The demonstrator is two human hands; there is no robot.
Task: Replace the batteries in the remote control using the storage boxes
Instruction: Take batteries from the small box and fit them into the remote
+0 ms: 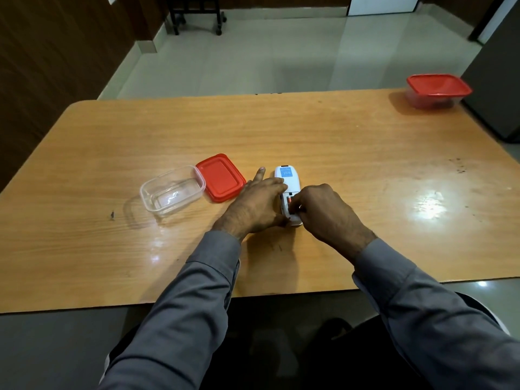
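A white remote control lies face down mid-table with its battery compartment open; an orange-tipped battery shows inside. My left hand rests on the remote's left side and holds it down, one finger stretched forward. My right hand is at the compartment's right, fingertips pinched at the battery. An open clear storage box stands to the left, looking empty, with its red lid lying beside it. A second clear box with its red lid on sits at the far right corner.
The wooden table stretches wide, glossy with light glare on the right. Its near edge runs just in front of my sleeves. A dark cabinet stands past the right end of the table, and a wheeled chair stands on the floor beyond.
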